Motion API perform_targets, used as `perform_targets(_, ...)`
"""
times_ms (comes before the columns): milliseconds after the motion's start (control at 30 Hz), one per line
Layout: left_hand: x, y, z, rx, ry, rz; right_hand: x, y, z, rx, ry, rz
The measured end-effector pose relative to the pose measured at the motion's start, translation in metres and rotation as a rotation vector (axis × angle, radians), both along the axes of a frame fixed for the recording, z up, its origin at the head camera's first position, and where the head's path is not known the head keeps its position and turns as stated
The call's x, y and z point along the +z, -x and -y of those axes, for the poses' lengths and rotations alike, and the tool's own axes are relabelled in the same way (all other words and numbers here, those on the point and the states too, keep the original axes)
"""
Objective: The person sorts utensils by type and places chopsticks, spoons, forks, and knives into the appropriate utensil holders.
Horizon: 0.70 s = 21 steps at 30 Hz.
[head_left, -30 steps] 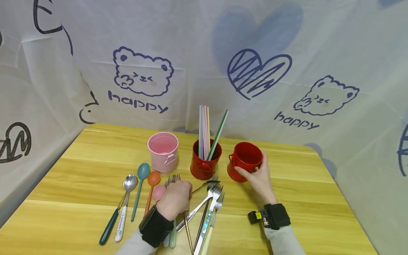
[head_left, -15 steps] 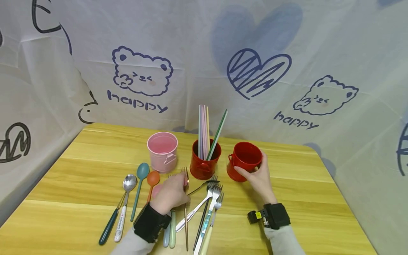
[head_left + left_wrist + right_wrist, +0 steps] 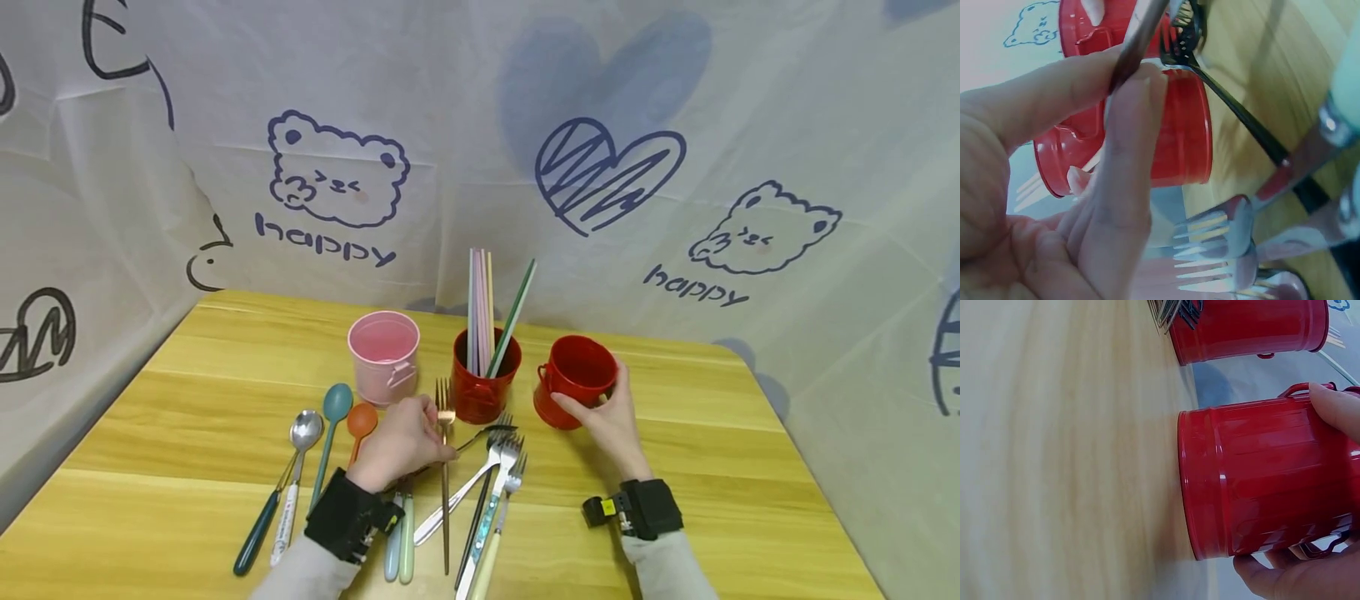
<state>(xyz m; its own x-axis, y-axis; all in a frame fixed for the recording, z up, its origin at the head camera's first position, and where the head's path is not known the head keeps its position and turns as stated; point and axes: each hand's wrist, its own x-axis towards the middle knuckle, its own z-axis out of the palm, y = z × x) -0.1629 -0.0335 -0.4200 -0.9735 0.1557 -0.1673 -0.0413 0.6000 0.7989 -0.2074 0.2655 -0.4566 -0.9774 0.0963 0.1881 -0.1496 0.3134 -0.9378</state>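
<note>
My left hand [image 3: 403, 442] pinches a copper-coloured fork [image 3: 446, 475] between thumb and forefinger, its tines up, just in front of the straw-filled bucket. In the left wrist view the fork's handle [image 3: 1138, 47] crosses the two fingertips. My right hand [image 3: 611, 421] grips a red metal bucket [image 3: 558, 408] at the right, thumb on the near side and fingers round the far right. Its inside shows no contents. The right wrist view has this bucket [image 3: 1272, 481] with its base by the tabletop. Several forks [image 3: 508, 454] lie to the right of the fork in my hand.
A second red bucket [image 3: 480, 404] holds several straws [image 3: 482, 317]. Left of it stands a pink bucket [image 3: 385, 375]. A teal spoon [image 3: 337, 404], an orange spoon [image 3: 362, 419] and a silver spoon [image 3: 306, 431] lie at the left. Patterned cloth [image 3: 465, 208] hangs behind the table.
My left hand has taken hold of the copper-coloured fork, raised it and shifted it slightly right, towards the straw-filled bucket. My right hand stays on its red bucket.
</note>
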Motion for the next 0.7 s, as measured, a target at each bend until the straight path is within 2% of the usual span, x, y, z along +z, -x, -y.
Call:
perform_targets(167, 0.007, -0.002, 0.003, 0.01, -0.067, 0.032, -0.001, 0.0, 0.001, -0.004, 0.003, 0.0)
perform_targets(333, 0.012, -0.003, 0.005, 0.011, -0.092, 0.055, 0.001, 0.0, 0.002, 0.006, 0.001, -0.001)
perform_targets(467, 0.016, -0.005, 0.004, -0.018, -0.108, 0.032, 0.001, -0.001, 0.002, 0.013, 0.011, 0.005)
perform_targets(700, 0.024, -0.009, 0.001, -0.114, -0.151, -0.048, -0.001, 0.0, 0.001, 0.002, -0.02, 0.001)
